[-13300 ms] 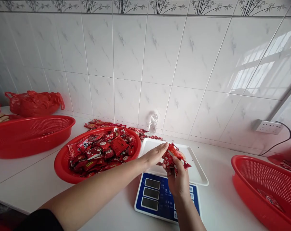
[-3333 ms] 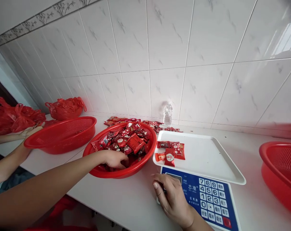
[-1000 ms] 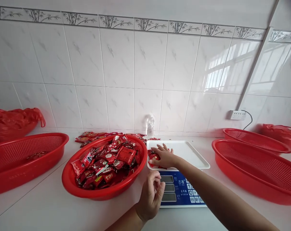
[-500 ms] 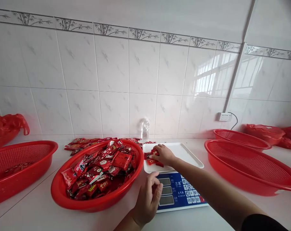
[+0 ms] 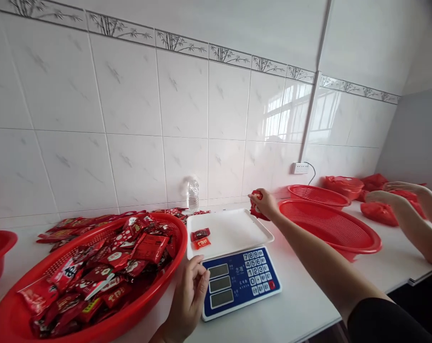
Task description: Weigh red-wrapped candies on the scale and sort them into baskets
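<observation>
My right hand (image 5: pixel 264 204) is closed round a bunch of red snack packets (image 5: pixel 255 206), held in the air between the white scale tray (image 5: pixel 237 231) and an empty red basket (image 5: pixel 328 226) on the right. Two small red packets (image 5: pixel 200 238) lie on the tray's left part. My left hand (image 5: pixel 187 300) rests with curled fingers on the counter, touching the left edge of the blue scale (image 5: pixel 239 281); nothing shows in it. A red basket (image 5: pixel 94 271) heaped with red packets stands to the left.
A clear water bottle (image 5: pixel 192 194) stands by the tiled wall, with loose packets (image 5: pixel 76 223) behind the full basket. A second red basket (image 5: pixel 318 194) and red bags (image 5: pixel 344 185) lie further right. Another person's hands (image 5: pixel 391 193) work at the far right. A wall socket (image 5: pixel 301 167) has a cable.
My right hand has lifted off the tray with a bunch of packets and swung right toward the empty basket, leaving two on the tray. The view has turned right. My left hand stays by the scale.
</observation>
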`<state>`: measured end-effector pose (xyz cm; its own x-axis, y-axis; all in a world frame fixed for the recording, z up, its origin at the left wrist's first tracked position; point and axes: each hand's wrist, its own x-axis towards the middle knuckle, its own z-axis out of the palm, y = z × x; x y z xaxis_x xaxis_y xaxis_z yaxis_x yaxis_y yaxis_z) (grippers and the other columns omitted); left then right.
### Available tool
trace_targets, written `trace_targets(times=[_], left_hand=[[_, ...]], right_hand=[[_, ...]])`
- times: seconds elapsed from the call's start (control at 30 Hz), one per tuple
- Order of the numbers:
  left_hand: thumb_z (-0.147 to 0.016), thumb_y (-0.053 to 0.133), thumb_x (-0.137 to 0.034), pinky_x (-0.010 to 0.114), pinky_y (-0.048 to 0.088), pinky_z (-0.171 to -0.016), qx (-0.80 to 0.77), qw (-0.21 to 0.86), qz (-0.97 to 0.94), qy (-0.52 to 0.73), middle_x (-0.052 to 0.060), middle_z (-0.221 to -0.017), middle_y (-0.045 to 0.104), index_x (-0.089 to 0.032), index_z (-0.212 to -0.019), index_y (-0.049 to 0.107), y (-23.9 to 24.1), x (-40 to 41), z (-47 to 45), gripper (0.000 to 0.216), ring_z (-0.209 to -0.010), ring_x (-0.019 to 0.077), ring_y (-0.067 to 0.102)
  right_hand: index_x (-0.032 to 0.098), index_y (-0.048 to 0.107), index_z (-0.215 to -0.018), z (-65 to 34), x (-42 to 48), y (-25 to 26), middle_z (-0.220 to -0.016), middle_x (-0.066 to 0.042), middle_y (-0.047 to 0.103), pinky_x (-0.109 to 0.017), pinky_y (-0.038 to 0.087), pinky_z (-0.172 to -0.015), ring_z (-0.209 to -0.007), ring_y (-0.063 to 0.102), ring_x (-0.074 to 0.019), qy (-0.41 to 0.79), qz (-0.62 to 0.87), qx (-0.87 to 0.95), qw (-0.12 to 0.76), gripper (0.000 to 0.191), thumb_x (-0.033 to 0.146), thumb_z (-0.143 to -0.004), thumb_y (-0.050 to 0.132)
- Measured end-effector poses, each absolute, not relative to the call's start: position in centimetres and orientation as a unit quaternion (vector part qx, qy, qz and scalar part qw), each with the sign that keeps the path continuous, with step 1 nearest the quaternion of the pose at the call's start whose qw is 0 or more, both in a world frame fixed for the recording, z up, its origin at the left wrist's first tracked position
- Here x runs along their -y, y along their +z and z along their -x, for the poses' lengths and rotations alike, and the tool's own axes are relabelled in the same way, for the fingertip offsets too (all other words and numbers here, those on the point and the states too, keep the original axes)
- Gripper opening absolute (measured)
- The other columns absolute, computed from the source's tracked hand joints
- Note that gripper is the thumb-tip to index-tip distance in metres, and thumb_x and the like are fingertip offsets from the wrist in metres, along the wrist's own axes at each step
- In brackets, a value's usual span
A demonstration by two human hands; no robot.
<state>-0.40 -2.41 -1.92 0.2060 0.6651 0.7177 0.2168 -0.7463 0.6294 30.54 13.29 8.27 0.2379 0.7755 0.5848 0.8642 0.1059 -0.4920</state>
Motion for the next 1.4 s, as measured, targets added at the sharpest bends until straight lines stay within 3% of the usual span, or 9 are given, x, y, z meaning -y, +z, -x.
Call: trace_targets(times=[0.3, 0.43, 0.57, 0.7, 0.83, 0.97, 1.13, 1.3, 1.4], left_hand=[[-0.097, 0.04, -0.023, 0.025, 0.048, -0.066, -0.305, 0.189, -0.758, 0.545, -0.004, -0.075, 0.053, -0.025, -0.125, 0.036, -1.6, 2.1, 0.4, 0.029, -0.066, 0.012, 0.055], [-0.097, 0.04, -0.024, 0.024, 0.047, -0.065, -0.302, 0.191, -0.757, 0.548, -0.004, -0.076, 0.052, -0.025, -0.125, 0.037, -1.9, 2.1, 0.4, 0.028, -0.067, 0.0121, 0.054], [-0.097, 0.041, -0.025, 0.023, 0.044, -0.063, -0.307, 0.192, -0.761, 0.538, -0.004, -0.074, 0.05, -0.024, -0.121, 0.04, -2.1, 2.5, 0.5, 0.024, -0.066, 0.0117, 0.051], [-0.097, 0.041, -0.025, 0.022, 0.04, -0.058, -0.326, 0.182, -0.768, 0.52, -0.004, -0.07, 0.048, -0.021, -0.114, 0.046, -1.8, 2.8, 0.5, 0.018, -0.059, 0.0107, 0.047], [-0.096, 0.041, -0.025, 0.022, 0.042, -0.062, -0.34, 0.155, -0.771, 0.516, -0.002, -0.072, 0.053, -0.019, -0.106, 0.052, -1.5, 3.1, 0.6, 0.016, -0.063, 0.0115, 0.05], [-0.096, 0.042, -0.024, 0.022, 0.045, -0.067, -0.342, 0.139, -0.772, 0.517, 0.001, -0.079, 0.06, -0.018, -0.099, 0.056, -1.3, 3.3, 0.6, 0.015, -0.069, 0.0123, 0.055], [-0.096, 0.04, -0.024, 0.023, 0.045, -0.07, -0.353, 0.131, -0.768, 0.518, 0.003, -0.083, 0.063, -0.018, -0.097, 0.056, -1.2, 3.6, 0.7, 0.017, -0.074, 0.0134, 0.058], [-0.097, 0.039, -0.027, 0.023, 0.044, -0.065, -0.358, 0.137, -0.775, 0.503, 0.002, -0.076, 0.059, -0.018, -0.095, 0.057, -1.3, 3.7, 0.8, 0.02, -0.067, 0.0134, 0.054], [-0.097, 0.038, -0.028, 0.023, 0.043, -0.062, -0.356, 0.145, -0.776, 0.5, 0.001, -0.072, 0.057, -0.018, -0.094, 0.057, -1.3, 3.7, 0.7, 0.021, -0.063, 0.0129, 0.051]], right_hand=[[0.023, 0.058, -0.114, -45.1, -7.6, 5.7, -0.117, -0.011, 0.058, -0.035, 0.047, -0.069, -0.1, 0.06, -0.0283, -0.122, 0.78, 0.563, 0.243, 0.044, 0.057, -0.086, 0.051], [0.02, 0.062, -0.111, -46.3, -6.7, 3.8, -0.114, -0.017, 0.059, -0.046, 0.05, -0.07, -0.1, 0.06, -0.0348, -0.095, 0.811, 0.551, 0.171, 0.04, 0.05, -0.088, 0.048], [0.014, 0.056, -0.124, -42.4, -8.1, 3.6, -0.134, -0.025, 0.045, -0.057, 0.049, -0.073, -0.117, 0.049, -0.0432, -0.09, 0.776, 0.605, 0.157, 0.051, 0.049, -0.092, 0.036], [0.017, 0.047, -0.135, -32.9, -8.8, 4.4, -0.149, -0.018, 0.03, -0.055, 0.039, -0.098, -0.136, 0.027, -0.0352, -0.097, 0.639, 0.744, 0.168, 0.051, 0.047, -0.096, 0.033], [0.031, 0.04, -0.141, -22.2, -7.6, 4.8, -0.152, -0.003, 0.031, -0.042, 0.028, -0.111, -0.139, 0.026, -0.0238, -0.063, 0.467, 0.87, 0.144, 0.053, 0.054, -0.093, 0.043], [0.033, 0.04, -0.141, -15.1, -7.4, 4.7, -0.148, -0.005, 0.038, -0.04, 0.036, -0.104, -0.134, 0.035, -0.0256, -0.033, 0.383, 0.915, 0.124, 0.057, 0.055, -0.089, 0.052], [0.021, 0.057, -0.121, -12.5, -8.7, 4.2, -0.115, -0.007, 0.061, -0.039, 0.047, -0.088, -0.103, 0.058, -0.0202, -0.038, 0.405, 0.905, 0.125, 0.032, 0.04, -0.095, 0.05], [0.017, 0.058, -0.113, -17.3, -9.5, 4.6, -0.103, -0.005, 0.064, -0.034, 0.05, -0.077, -0.084, 0.063, -0.0156, -0.064, 0.478, 0.86, 0.164, 0.025, 0.033, -0.098, 0.045], [0.022, 0.057, -0.115, -23.6, -9.8, 5.8, -0.109, -0.008, 0.065, -0.029, 0.048, -0.078, -0.09, 0.064, -0.0183, -0.09, 0.538, 0.812, 0.21, 0.026, 0.027, -0.098, 0.039]])
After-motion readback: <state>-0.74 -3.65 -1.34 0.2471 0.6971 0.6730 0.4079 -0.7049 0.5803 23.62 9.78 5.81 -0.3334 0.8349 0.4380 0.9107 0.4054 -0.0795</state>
